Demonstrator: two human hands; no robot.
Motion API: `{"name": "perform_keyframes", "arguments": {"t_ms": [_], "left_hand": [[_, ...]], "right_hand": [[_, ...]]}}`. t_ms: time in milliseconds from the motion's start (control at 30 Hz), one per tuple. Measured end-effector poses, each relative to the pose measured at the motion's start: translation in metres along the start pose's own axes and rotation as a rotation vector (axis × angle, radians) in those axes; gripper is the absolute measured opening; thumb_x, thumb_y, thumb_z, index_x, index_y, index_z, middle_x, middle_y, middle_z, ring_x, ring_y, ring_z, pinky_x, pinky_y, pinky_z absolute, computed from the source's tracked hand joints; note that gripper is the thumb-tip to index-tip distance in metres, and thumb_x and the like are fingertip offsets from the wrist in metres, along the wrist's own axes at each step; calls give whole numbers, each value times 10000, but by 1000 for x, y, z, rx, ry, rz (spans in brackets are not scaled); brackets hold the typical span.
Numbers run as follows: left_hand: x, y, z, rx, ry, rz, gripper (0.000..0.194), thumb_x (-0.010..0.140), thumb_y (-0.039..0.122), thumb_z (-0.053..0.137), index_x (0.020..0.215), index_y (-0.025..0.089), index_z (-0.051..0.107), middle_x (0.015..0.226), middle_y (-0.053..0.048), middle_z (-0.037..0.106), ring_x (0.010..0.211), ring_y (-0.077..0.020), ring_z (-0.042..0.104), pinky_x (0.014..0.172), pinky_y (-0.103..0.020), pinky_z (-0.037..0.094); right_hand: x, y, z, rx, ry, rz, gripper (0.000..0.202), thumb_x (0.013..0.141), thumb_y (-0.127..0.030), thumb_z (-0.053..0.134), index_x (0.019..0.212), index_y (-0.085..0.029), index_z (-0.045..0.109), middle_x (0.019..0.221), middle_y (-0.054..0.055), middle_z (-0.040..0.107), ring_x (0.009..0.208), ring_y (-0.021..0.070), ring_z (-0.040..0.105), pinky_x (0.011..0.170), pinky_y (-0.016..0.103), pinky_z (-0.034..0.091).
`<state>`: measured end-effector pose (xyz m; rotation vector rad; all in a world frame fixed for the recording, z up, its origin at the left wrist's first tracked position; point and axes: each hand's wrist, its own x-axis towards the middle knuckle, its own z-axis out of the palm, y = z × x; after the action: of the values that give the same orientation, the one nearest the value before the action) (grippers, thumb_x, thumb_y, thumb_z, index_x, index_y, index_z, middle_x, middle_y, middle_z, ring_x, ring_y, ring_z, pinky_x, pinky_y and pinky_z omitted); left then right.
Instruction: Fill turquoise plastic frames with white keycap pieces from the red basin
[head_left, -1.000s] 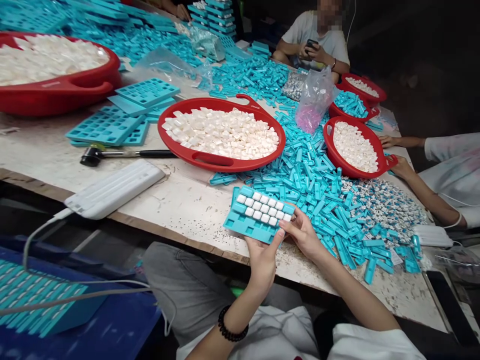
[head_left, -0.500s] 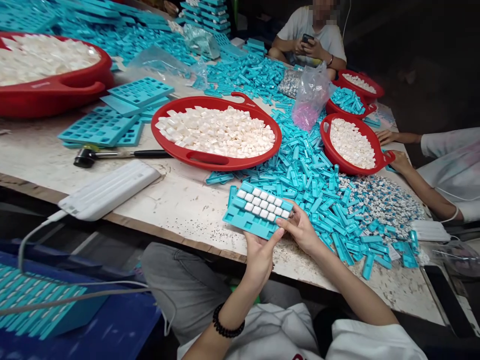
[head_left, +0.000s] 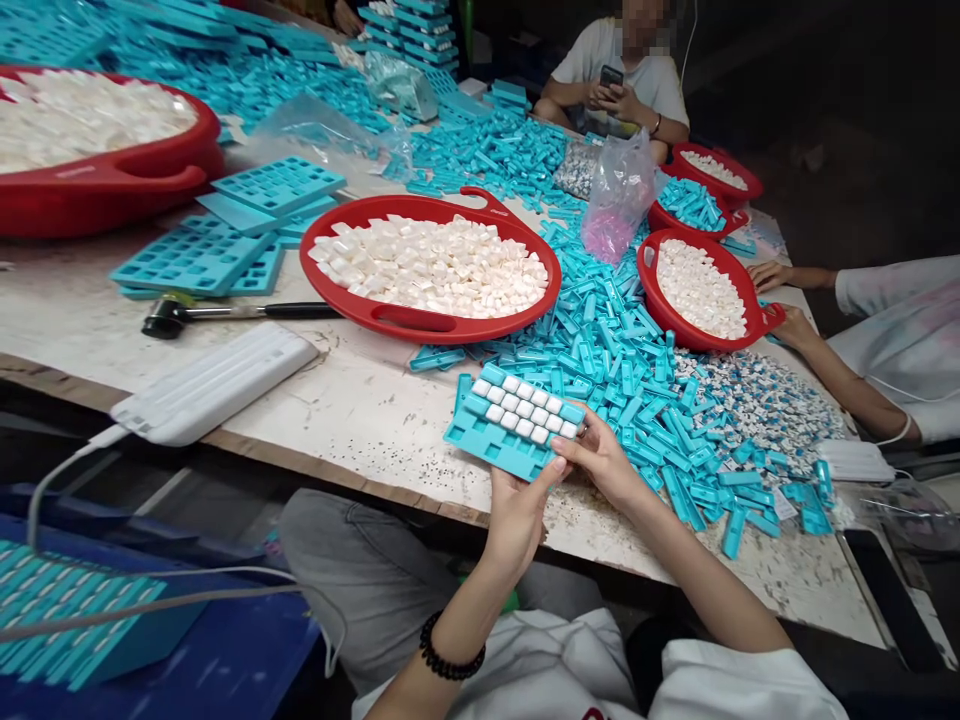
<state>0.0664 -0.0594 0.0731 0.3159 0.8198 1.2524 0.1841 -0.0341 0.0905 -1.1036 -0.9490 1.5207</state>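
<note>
Both the left hand [head_left: 517,515] and the right hand [head_left: 600,455] grip the blue tray [head_left: 499,450] with white keys [head_left: 526,410].

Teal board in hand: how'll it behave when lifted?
Probably stiff: the teal board looks flat though the left hand and right hand grip only its near right part. Likely light, looking like plastic. White caps might shift if tipped; their fixing isn't visible.

Dim background, brighter tabletop, soft shadows
</note>
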Motion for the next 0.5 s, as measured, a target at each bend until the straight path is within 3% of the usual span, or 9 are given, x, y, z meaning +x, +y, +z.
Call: {"name": "perform_keyframes", "arguments": {"t_ms": [100,200,333,500], "left_hand": [[0,1,-3,25,20,-69,600,631,268,915,1158,241,629,1112,-29,739,929,-181,720,665,-222,577],[0,3,-3,28,-9,-97,566,650,303,906,1136,223,629,1055,-34,747,833,-183,737,518,-188,518],[-1,6,-3,29,-80,-127,588,684,321,886,1187,219,599,1124,-66,744,855,-219,758,528,-210,536],[0,8,-4,40,-122,-156,594,703,292,869,1227,240,594,1164,-65,742,824,-203,766,535,-206,542]], "right_hand": [[-4,-6,4,-32,22,8,481,753,-447,809,1134,-243,598,1052,15,692,977,207,655,862,319,547],[-7,-10,4,-106,88,26,506,742,-448,812,1145,-249,579,1020,16,667,869,195,648,689,288,568],[-10,-12,-1,-251,159,-18,660,760,-407,803,1325,-302,479,986,3,630,752,164,607,587,264,543],[-10,-12,-3,-319,155,-18,576,793,-434,761,1292,-295,510,884,-16,603,657,143,559,521,241,481]]}}
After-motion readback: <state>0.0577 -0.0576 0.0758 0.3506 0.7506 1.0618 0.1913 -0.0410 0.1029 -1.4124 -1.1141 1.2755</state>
